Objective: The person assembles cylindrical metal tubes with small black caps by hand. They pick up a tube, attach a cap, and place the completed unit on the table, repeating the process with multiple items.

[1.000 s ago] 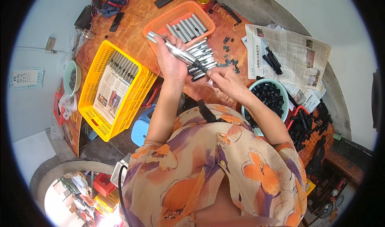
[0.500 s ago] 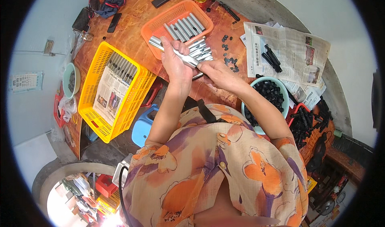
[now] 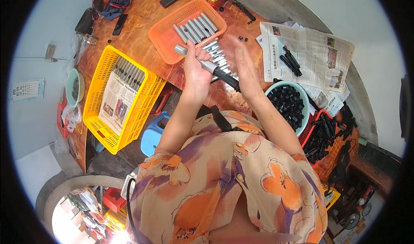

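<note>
My left hand (image 3: 197,73) is wrapped around a silver metal tube (image 3: 208,66), which slants down to the right. A black ribbed rod (image 3: 227,79) sticks out of the tube's lower right end. Beside that rod my right hand (image 3: 248,73) is held upright, fingers stretched and smeared by motion; I see nothing in it. Behind my hands, loose silver tubes (image 3: 221,62) lie on the table, partly hidden. More silver tubes (image 3: 196,29) are lined up in an orange basket (image 3: 160,39) just beyond my left hand.
Stacked yellow crates (image 3: 92,101) with tubes and newspaper stand at left. On the right are a bowl of black caps (image 3: 284,103), a red basket of black parts (image 3: 317,136) and a newspaper (image 3: 317,45) bearing black rods (image 3: 291,62). A blue stool (image 3: 150,136) stands below.
My right hand has let go of the tube's lower end and opened, moving up and right. The black rod now shows at that end. My left hand keeps its hold.
</note>
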Demonstrator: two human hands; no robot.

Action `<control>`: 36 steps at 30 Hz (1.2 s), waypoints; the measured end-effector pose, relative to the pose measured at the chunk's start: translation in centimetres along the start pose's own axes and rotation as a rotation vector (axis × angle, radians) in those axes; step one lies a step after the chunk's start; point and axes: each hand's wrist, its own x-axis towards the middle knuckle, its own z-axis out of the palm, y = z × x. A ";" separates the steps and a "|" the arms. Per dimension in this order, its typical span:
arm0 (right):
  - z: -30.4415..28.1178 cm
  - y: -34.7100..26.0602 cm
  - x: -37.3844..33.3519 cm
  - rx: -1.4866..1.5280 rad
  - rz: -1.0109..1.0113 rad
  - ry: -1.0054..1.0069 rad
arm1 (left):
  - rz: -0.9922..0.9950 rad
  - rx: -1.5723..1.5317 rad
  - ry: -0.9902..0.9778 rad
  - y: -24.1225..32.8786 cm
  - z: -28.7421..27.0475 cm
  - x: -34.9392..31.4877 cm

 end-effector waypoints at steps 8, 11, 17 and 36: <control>0.2 -0.8 0.3 0.243 -0.091 0.206 | -0.077 -0.081 -0.005 -0.8 -0.4 0.4; -0.2 -1.6 0.6 0.177 -0.159 0.243 | -0.007 -0.036 -0.032 1.3 -1.3 1.6; 2.3 2.3 1.5 0.021 -0.279 0.183 | -0.073 0.037 -0.098 -2.1 -0.1 -1.5; -1.1 -1.1 -1.1 0.441 0.186 0.033 | -0.268 -0.242 -0.644 1.5 2.0 -2.2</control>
